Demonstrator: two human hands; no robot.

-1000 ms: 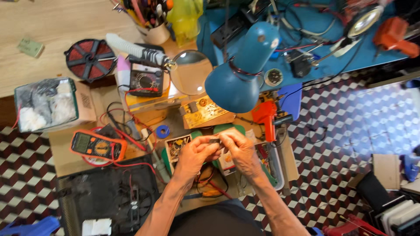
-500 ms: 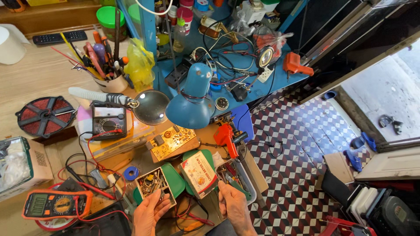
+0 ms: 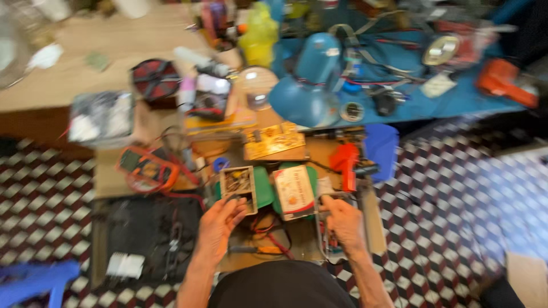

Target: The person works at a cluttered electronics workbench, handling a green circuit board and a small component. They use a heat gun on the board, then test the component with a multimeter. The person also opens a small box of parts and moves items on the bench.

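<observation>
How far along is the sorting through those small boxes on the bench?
Already set out: two small boxes lie open on green lids. In hand: the left hand has its fingers on the open parts box; the right hand rests beside the white and red box. Left: no part has been lifted out, and the circuit board and multimeter lie untouched. Blur hides the contents.

Motion blur smears the whole view. Contents of the small open box (image 3: 237, 182) just above the left hand (image 3: 220, 228) fingers are unreadable. Right hand (image 3: 344, 222) fingertips hide what they touch. Both forearms are cut off at the bottom edge
</observation>
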